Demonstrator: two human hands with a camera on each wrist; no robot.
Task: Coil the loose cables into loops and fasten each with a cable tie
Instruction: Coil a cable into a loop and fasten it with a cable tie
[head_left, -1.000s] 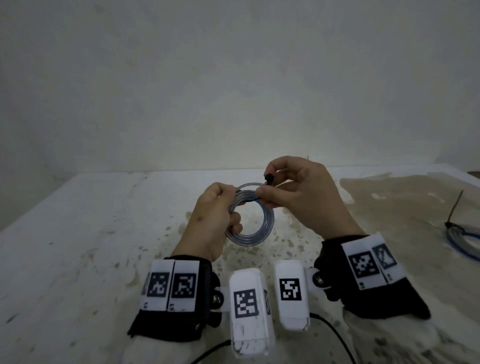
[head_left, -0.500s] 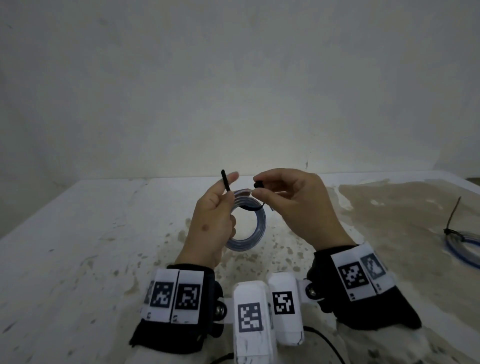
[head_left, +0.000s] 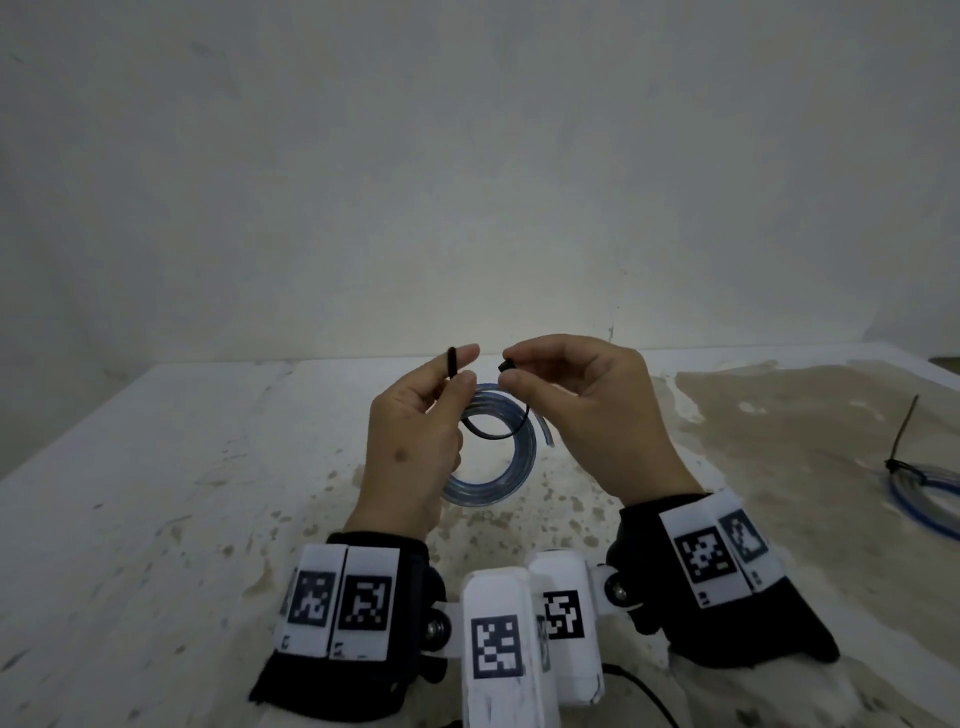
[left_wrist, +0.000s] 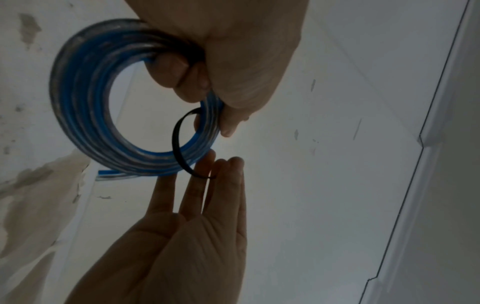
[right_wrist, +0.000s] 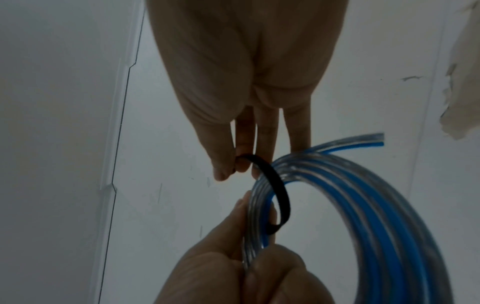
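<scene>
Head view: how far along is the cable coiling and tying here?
Done: a coiled cable at the table's right edge already wears a cinched tie. In hand: the left hand holds the blue-and-clear coiled cable and one end of the black cable tie; the right hand pinches the other end. Left: thread the tie and cinch it.

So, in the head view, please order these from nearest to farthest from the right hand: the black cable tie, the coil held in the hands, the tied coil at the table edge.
1. black cable tie: the right hand pinches its end.
2. held coil: just below and left, gripped by the left hand.
3. tied coil: far right, on the table.
</scene>
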